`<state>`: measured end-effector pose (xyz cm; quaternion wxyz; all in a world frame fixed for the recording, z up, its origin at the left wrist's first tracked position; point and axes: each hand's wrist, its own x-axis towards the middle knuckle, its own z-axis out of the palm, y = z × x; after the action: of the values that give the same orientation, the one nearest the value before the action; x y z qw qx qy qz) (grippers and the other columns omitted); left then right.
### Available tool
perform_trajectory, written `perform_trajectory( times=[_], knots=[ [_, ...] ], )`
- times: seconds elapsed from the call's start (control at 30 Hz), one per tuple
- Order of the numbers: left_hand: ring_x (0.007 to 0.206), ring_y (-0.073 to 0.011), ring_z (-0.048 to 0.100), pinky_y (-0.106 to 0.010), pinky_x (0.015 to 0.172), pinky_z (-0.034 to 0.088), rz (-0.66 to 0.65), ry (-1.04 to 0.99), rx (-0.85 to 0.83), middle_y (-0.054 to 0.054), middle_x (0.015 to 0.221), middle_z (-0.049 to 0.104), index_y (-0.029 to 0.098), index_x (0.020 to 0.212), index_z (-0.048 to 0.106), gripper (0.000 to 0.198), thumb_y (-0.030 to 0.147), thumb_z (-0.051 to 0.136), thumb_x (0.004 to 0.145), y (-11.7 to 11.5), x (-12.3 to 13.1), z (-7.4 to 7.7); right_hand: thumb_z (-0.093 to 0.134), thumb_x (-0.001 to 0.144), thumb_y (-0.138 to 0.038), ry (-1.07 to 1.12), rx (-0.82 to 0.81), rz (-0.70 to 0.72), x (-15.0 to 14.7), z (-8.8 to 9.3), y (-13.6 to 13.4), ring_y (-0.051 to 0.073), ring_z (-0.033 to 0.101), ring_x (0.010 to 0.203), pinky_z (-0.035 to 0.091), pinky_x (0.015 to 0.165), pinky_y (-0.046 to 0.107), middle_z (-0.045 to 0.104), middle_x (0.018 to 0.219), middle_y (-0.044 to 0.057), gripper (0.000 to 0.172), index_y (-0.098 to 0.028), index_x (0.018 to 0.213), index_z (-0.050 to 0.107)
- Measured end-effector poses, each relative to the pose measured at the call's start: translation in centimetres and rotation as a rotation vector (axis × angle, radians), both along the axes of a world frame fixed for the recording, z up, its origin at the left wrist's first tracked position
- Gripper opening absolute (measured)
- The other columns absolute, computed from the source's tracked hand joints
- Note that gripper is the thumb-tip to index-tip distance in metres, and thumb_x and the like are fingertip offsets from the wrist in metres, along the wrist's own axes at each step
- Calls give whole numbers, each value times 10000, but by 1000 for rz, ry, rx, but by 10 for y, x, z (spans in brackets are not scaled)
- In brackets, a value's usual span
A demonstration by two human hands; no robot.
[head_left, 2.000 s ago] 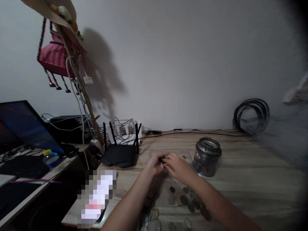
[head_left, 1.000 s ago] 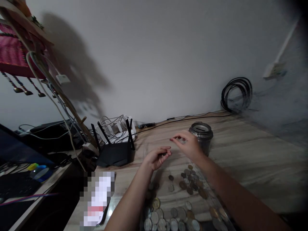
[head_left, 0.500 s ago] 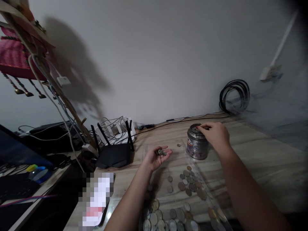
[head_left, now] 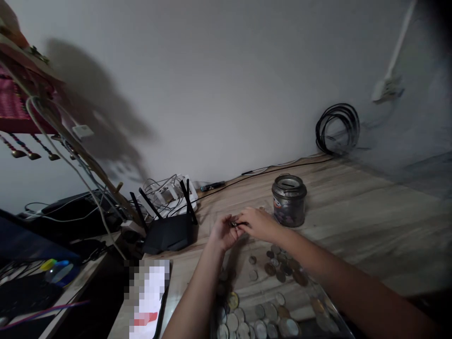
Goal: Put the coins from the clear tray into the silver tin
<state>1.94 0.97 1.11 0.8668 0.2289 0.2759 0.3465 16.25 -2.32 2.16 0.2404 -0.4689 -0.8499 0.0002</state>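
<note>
Nearest, at six o'clock, loose coins [head_left: 232, 322] are spread. Your left hand [head_left: 222, 234], half curled, holds what look like small coins [head_left: 233, 224]; your right hand [head_left: 259, 223] is narrow over it, whether gripping one I cannot tell. You seem to be picking one; this calls for careful pinch. On the wooden table [head_left: 353, 221], the slotted tin [head_left: 289, 207] is at two o'clock, the router [head_left: 171, 234] at nine, grey wall [head_left: 219, 94] behind

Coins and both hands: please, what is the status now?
Left hand cupped, half-open, apparently holding coins. Right hand at left palm, grip unclear. Slotted tin upright, no hand over its slot. Loose coins nearer the camera.
</note>
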Motion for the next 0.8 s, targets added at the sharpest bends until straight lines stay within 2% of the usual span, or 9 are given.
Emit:
perform_trajectory(
  times=[0.13, 0.27, 0.37, 0.43, 0.5, 0.6, 0.67, 0.8],
  knots=[
    [610, -126, 588, -265, 708, 477, 5, 20, -13, -77, 631, 602, 73, 695, 561, 152, 85, 409, 696, -3, 2, 2, 434, 799, -268, 22, -34, -54, 6, 2, 1, 156, 537, 804, 364, 693, 252, 629, 824, 59, 238, -204, 851, 658],
    [660, -113, 614, -242, 771, 475, 2, 75, 51, -64, 684, 624, 57, 787, 570, 243, -24, 379, 662, -8, 4, 5, 422, 795, -228, 134, -78, -72, 8, 8, 0, 145, 573, 791, 391, 696, 239, 660, 839, 38, 241, -217, 891, 643],
    [803, -149, 626, -211, 777, 476, -17, 88, 131, -127, 836, 637, 13, 955, 544, 327, -37, 380, 676, -9, 3, 6, 444, 775, -226, 293, 15, -117, 21, 20, -4, 139, 588, 779, 413, 678, 232, 668, 875, 22, 243, -224, 926, 634],
    [917, -187, 599, -202, 778, 479, -16, 98, 151, -181, 936, 615, -15, 1054, 492, 375, -22, 391, 693, -9, 2, 6, 436, 779, -236, 394, 182, -233, 40, 31, -7, 145, 588, 792, 418, 698, 244, 665, 900, 29, 253, -218, 936, 633],
    [970, -203, 577, -202, 768, 488, -1, 108, 157, -201, 986, 595, -18, 1107, 452, 407, -14, 399, 704, -9, 2, 5, 442, 774, -267, 426, 337, -455, 65, 41, -10, 168, 584, 784, 415, 683, 272, 663, 880, 43, 251, -218, 917, 642],
    [972, -202, 576, -198, 735, 506, 20, 119, 167, -192, 1012, 586, 3, 1123, 441, 407, -6, 411, 717, -10, 2, 6, 500, 721, -321, 373, 385, -811, 100, 47, -9, 208, 571, 732, 384, 586, 298, 659, 814, 66, 224, -226, 832, 670],
    [958, -199, 583, -196, 718, 512, 36, 129, 170, -187, 1009, 588, 10, 1110, 450, 394, -6, 414, 718, -11, 2, 7, 527, 686, -342, 358, 316, -881, 116, 45, -5, 213, 564, 695, 356, 534, 292, 660, 770, 62, 206, -232, 765, 681],
    [925, -197, 598, -197, 690, 519, 54, 145, 165, -180, 992, 599, 21, 1086, 469, 379, -6, 409, 713, -12, 3, 9, 528, 671, -340, 400, 239, -808, 127, 37, 5, 201, 567, 702, 361, 550, 286, 673, 745, 41, 201, -225, 721, 685]
  ],
)
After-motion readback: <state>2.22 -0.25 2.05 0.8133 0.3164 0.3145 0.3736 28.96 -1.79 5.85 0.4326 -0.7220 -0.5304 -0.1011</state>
